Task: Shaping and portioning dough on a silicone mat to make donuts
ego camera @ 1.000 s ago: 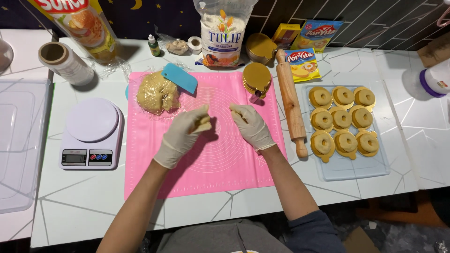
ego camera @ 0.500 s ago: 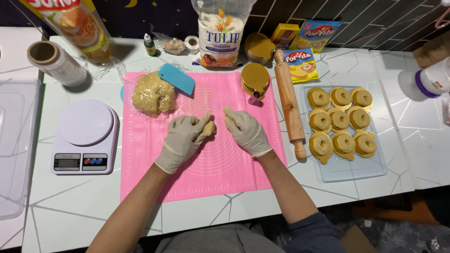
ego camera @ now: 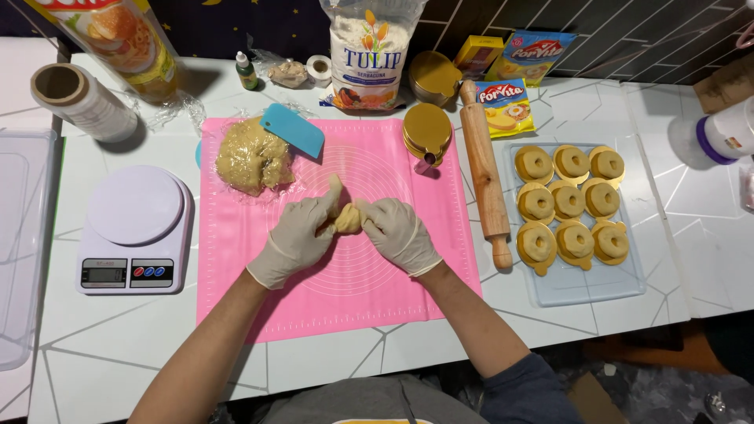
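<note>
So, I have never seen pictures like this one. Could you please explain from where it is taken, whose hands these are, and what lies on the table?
There is no machine here. One person wears a camera on the head, so the picture looks down at that person's own two gloved hands. The left hand and the right hand meet over a pink mat and together hold a small piece of dough. A bigger dough lump lies at the mat's far left corner, with a blue scraper beside it. Left of the mat stands a white kitchen scale. On the right lie a wooden rolling pin and a clear tray with nine round shaped pastries. A flour bag stands at the back.
</note>
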